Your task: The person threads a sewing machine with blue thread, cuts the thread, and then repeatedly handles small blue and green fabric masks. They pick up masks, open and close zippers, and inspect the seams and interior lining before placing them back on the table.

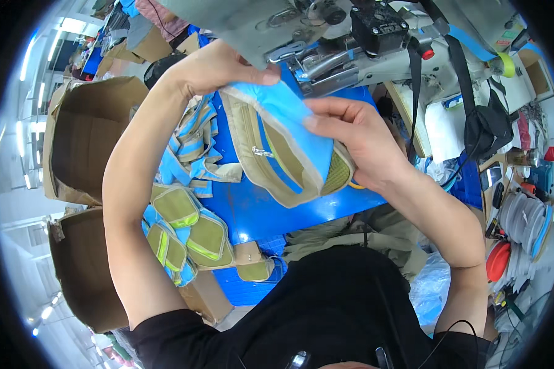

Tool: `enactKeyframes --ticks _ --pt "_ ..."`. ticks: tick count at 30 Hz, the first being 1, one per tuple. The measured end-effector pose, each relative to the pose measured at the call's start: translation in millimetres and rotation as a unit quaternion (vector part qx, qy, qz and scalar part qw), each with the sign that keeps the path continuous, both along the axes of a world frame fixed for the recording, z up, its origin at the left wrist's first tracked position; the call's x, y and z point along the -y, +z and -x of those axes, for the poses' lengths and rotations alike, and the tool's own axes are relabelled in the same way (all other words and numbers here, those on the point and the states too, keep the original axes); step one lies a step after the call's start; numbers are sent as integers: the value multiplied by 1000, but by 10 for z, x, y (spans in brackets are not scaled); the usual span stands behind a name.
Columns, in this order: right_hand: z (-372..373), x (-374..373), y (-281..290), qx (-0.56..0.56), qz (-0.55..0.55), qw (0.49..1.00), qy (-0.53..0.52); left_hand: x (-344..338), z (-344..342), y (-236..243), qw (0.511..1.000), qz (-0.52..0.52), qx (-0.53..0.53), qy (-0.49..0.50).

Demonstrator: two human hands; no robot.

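Note:
Both my hands hold a half-sewn pouch (pixel 314 154) of bright blue and khaki fabric, with a zipper, beige edging and an olive mesh patch. My left hand (pixel 237 69) pinches its upper left edge, just below the sewing machine (pixel 345 61). At the pouch's right side my right hand (pixel 363 138) grips the blue fabric between thumb and fingers. The zipper pull (pixel 262 152) hangs on the side facing me. The pouch is held up above the blue work table (pixel 240 206), its opening partly spread.
Left of the pouch lies a heap of blue and beige fabric strips (pixel 194 144). Closer to me are several olive pouch pieces (pixel 206 237). Two open cardboard boxes (pixel 74 264) stand at the left. Rolls of white tape (pixel 523 218) and a black bag (pixel 489 126) are at the right.

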State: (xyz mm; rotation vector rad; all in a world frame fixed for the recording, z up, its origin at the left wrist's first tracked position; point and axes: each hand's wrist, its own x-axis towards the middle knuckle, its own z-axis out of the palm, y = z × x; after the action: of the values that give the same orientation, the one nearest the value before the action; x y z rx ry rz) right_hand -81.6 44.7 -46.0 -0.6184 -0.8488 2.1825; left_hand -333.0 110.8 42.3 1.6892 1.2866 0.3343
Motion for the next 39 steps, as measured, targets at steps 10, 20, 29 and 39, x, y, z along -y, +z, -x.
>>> enactKeyframes --ticks 10,20,29,39 --pt "178 3 103 -50 76 993 -69 -62 187 71 999 -28 36 -4" --pt "217 9 56 -45 85 988 -124 338 116 177 949 -234 -177 -113" --pt "7 -47 74 4 55 997 -52 845 -513 -727 875 -134 270 378" --pt "-35 17 -21 -9 39 998 -51 891 -827 -627 858 74 367 351"
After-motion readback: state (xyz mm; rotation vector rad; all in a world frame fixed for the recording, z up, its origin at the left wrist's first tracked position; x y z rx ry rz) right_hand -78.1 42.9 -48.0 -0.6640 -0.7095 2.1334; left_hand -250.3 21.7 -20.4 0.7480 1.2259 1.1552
